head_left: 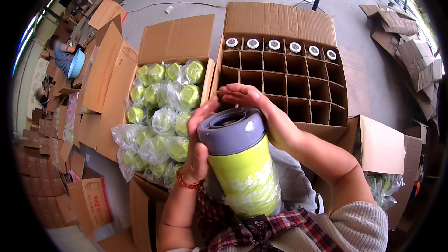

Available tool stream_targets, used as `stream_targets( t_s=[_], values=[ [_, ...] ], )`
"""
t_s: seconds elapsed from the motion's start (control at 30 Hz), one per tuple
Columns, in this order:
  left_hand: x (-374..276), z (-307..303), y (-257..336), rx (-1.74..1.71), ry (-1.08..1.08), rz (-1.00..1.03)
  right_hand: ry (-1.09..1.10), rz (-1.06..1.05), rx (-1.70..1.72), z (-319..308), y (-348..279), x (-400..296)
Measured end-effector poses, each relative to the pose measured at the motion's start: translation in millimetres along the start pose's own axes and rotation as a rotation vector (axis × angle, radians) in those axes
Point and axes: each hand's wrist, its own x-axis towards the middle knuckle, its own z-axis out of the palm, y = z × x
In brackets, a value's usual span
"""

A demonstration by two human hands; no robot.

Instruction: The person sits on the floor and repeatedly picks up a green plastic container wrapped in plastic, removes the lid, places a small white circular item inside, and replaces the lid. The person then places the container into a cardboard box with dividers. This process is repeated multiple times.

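Note:
A lime-green vacuum flask body [245, 178] with a white leaf-like print and a grey-purple collar [232, 129] stands tilted against my front. Clear plastic film wraps its lower part. My left hand [197, 154] presses on the collar's left side, with the thumb towards me. On the right side, my right hand [271, 119] lies against the collar, its fingers stretched out past the far rim. The collar's round opening faces up, and its inside is dark. To the left, an open carton [175, 38] holds several lime-green flask bodies [190, 96] in clear plastic bags.
Ahead stands a carton with cardboard dividers [280, 17]; its far row holds several white-rimmed pieces [274, 44]. Flattened cardboard [416, 56] lies at right. A person [63, 56] sits far left by a blue basin [76, 63]. A cable [182, 3] crosses the floor.

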Motion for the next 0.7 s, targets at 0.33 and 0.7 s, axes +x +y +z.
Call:
stream_targets(
  t_s=[0.33,0.7],
  values=[
    [87.2,-10.3,41.4,0.633,-0.065,-0.23,-0.037,0.149,-0.091,-80.2,51.6,73.1],
    [73.9,-10.8,-138.6,-1.038,0.369,-0.452,1.319,0.37,-1.566,-476.6,-8.7,22.2]
  ],
)
